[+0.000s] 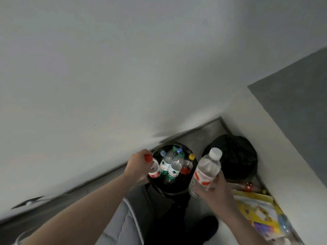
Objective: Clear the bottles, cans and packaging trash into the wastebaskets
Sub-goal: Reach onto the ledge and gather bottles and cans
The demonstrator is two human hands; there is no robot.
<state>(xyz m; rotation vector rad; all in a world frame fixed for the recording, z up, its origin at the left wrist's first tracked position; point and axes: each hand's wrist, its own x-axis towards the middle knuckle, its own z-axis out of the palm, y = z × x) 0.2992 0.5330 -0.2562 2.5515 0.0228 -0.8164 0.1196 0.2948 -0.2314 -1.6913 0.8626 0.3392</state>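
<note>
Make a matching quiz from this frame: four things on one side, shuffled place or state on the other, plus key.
Things:
1. red-capped bottle
2. white-capped bottle
3. green-capped bottles
4. black bag

Places or states:
A. standing in the round wastebasket
B. held by the right hand
C. in the corner, right of the wastebasket
D. held by the left hand at the wastebasket's rim

Pairs: 1-D, 2-B, 3-A, 4-C

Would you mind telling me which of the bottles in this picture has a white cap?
It is the clear bottle with the orange label held in the right hand, beside the wastebasket. The bottles at the basket have red, blue, green or yellow caps.
</note>
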